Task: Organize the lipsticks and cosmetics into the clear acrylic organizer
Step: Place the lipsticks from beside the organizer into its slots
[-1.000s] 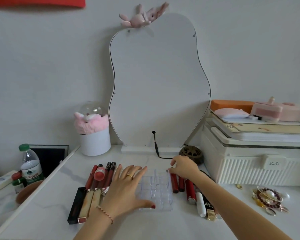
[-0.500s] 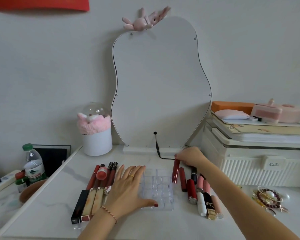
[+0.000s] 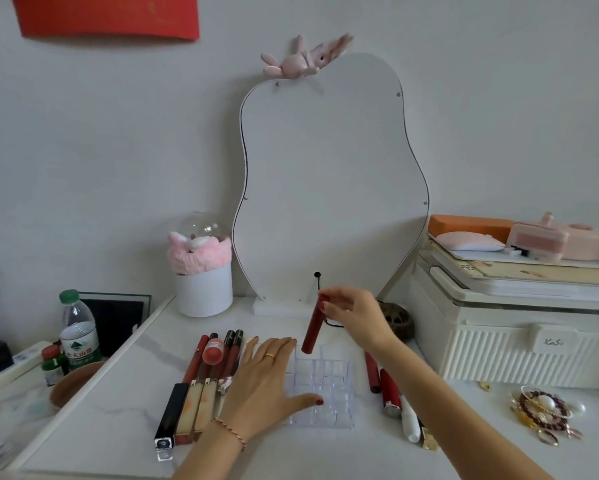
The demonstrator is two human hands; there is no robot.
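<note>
Green-capped bottle point(image 3: 78, 332) far left, off the bench point(image 3: 125, 417) edge, brown bowl point(image 3: 75, 382) just in front of it. White pot point(image 3: 204, 289) with pink fluff at back left of bench. Row of lip tubes point(image 3: 208, 379) lying flat, left of organizer, round red cap among them. Left hand point(image 3: 263, 379) flat, fingers spread, palm down over the row's right edge, thumb on organizer point(image 3: 322, 389) front-left cells; gold ring, bracelet at wrist. Organizer clear acrylic, gridded, mid-bench, cells look empty. Right hand point(image 3: 353, 313) raised behind organizer, fingertips pinching top end of dark red tube point(image 3: 312, 329). Tube near upright, slightly tilted, lower end right at back-left cells; inside a cell or just above, cannot tell. Wavy mirror point(image 3: 329, 174) against wall behind, pink plush point(image 3: 301, 62) on top, black cord at base. More tubes point(image 3: 391, 393) flat right of organizer, partly under right forearm: red, white, one gold-ended. Ribbed cream box point(image 3: 519, 344) at right, stacked items on top. Bead jewellery point(image 3: 540, 410) front right.
</note>
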